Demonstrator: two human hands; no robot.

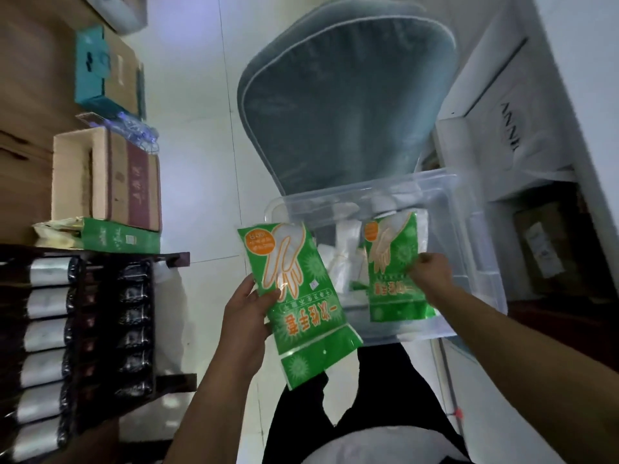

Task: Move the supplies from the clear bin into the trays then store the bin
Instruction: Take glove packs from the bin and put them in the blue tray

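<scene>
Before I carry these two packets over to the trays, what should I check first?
1. Left hand has a firm grip on the left glove packet: ok, fingers and thumb wrap its edge.
2. Right hand holds the right glove packet: ok, pinched at its side.
3. Right glove packet is clear of the clear bin: cannot tell, it overlaps the bin.
4. Clear bin is emptied: not ok, white supplies remain inside.
5. Trays have a free slot: cannot tell, the visible compartments hold rolls.
</scene>
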